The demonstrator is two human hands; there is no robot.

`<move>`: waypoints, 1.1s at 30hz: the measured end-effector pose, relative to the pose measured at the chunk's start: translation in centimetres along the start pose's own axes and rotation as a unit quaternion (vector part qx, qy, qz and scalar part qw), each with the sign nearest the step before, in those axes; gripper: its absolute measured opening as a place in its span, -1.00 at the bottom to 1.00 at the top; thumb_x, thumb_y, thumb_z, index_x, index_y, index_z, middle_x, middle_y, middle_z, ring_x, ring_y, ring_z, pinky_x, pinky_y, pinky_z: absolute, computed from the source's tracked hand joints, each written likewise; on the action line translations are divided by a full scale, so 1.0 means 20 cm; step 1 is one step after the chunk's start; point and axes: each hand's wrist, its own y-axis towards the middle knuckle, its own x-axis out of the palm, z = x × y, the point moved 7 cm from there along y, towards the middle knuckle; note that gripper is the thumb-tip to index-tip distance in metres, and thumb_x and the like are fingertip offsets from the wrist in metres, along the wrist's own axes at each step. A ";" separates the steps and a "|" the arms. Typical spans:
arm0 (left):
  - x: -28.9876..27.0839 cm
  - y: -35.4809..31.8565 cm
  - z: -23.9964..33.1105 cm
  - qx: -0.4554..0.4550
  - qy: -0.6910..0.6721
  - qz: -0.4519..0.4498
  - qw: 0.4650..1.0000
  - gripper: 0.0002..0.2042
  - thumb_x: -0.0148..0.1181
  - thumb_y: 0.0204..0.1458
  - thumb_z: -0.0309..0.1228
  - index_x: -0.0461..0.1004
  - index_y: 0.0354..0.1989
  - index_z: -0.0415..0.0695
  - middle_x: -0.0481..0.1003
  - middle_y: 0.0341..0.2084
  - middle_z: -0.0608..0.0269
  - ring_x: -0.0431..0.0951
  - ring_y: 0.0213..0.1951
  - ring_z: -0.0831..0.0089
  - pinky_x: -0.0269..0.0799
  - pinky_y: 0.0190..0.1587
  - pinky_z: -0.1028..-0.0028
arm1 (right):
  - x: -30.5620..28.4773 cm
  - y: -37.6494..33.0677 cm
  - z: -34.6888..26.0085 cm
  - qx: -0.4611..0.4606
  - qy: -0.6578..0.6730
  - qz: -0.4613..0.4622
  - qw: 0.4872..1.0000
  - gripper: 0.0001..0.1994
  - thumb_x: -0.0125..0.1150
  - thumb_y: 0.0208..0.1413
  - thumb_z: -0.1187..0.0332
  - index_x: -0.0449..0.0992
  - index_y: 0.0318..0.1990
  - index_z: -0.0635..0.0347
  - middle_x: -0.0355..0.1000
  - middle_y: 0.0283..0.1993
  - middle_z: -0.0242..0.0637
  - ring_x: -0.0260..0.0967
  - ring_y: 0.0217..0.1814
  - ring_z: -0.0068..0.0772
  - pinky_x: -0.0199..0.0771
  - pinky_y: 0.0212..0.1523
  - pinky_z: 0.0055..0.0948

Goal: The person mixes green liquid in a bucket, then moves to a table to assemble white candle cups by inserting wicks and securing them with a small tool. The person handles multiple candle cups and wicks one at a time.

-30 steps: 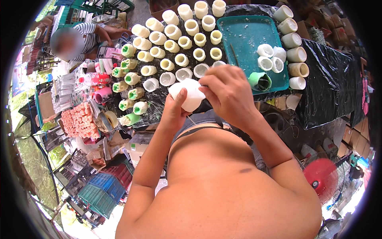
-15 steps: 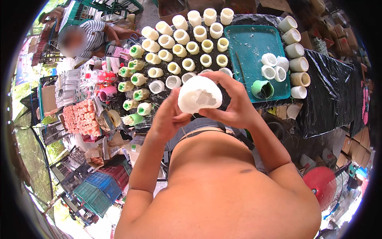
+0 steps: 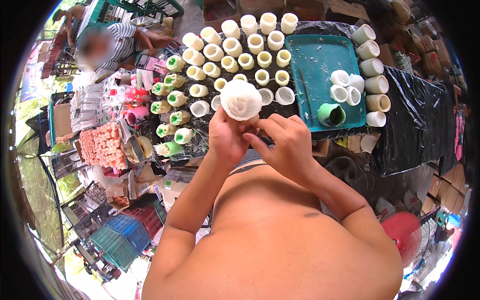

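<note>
**White rounded piece on my left hand, right fingers just below its near edge**

White rounded piece (image 3: 241,100): held up by the fingers of my left hand (image 3: 225,136), which are closed round its underside. Its hollowed, rough face is toward my eyes; long axis foreshortened, direction not readable.

Right hand (image 3: 287,137): thumb and forefinger almost together, beside my left fingertips. From them the piece lies away from my body and slightly left. Left hand is nearer, in contact; whether the right fingers touch it or pinch anything, I cannot tell.

Room: a gap on my body's side, between the forearms. Beyond the piece, pale cups (image 3: 232,47) stand in close rows on the counter (image 3: 204,126), crowding that side; green-centred cups (image 3: 177,98) line its left edge.

To the right, the green tray (image 3: 312,55) shows a broad bare stretch; white cups (image 3: 339,93) and a green cup (image 3: 331,115) occupy its near right part.
</note>
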 end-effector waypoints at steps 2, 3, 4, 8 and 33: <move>-0.01 0.01 -0.01 0.018 0.034 0.080 0.996 -0.58 -0.30 0.48 -0.13 0.46 0.10 -0.11 0.47 -0.36 0.31 0.37 -0.37 0.44 0.41 -0.25 0.37 | 0.02 0.00 0.04 0.055 0.016 0.016 0.998 -0.80 0.52 0.06 0.22 0.65 -0.27 0.05 0.55 -0.40 -0.41 0.51 -0.41 -0.31 0.32 -0.33 -0.32; -0.01 0.02 0.00 0.027 0.051 0.119 0.991 -0.59 -0.31 0.49 -0.13 0.46 0.10 -0.11 0.48 -0.36 0.30 0.39 -0.36 0.42 0.43 -0.24 0.35 | 0.03 0.01 0.05 0.069 0.029 0.015 0.997 -0.81 0.51 0.06 0.23 0.65 -0.28 0.05 0.55 -0.40 -0.40 0.52 -0.40 -0.30 0.33 -0.34 -0.31; -0.06 0.03 -0.02 0.030 0.058 0.058 0.996 -0.58 -0.31 0.51 -0.13 0.45 0.18 -0.10 0.55 -0.21 0.25 0.48 -0.23 0.40 0.44 -0.14 0.33 | 0.04 0.01 0.06 0.083 0.042 0.015 0.996 -0.82 0.50 0.07 0.24 0.64 -0.28 0.06 0.55 -0.40 -0.39 0.53 -0.39 -0.29 0.34 -0.35 -0.30; -0.05 0.07 -0.07 0.068 0.060 0.070 0.993 -0.56 -0.31 0.53 -0.16 0.36 0.35 -0.12 0.52 0.19 0.23 0.50 0.15 0.35 0.40 0.22 0.27 | 0.08 0.01 0.07 0.057 -0.013 0.066 0.996 -0.88 0.47 0.07 0.30 0.67 -0.28 0.07 0.54 -0.41 -0.36 0.53 -0.39 -0.24 0.35 -0.35 -0.23; -0.21 0.07 -0.05 0.026 -0.018 0.049 0.998 -0.54 -0.28 0.51 -0.21 0.31 0.40 -0.21 0.49 0.25 0.02 0.47 0.30 0.12 0.39 0.39 0.14 | -0.08 0.00 0.15 0.095 0.172 0.006 0.981 -0.90 0.34 0.22 0.37 0.55 -0.23 0.16 0.54 -0.46 -0.16 0.54 -0.47 -0.10 0.47 -0.41 -0.23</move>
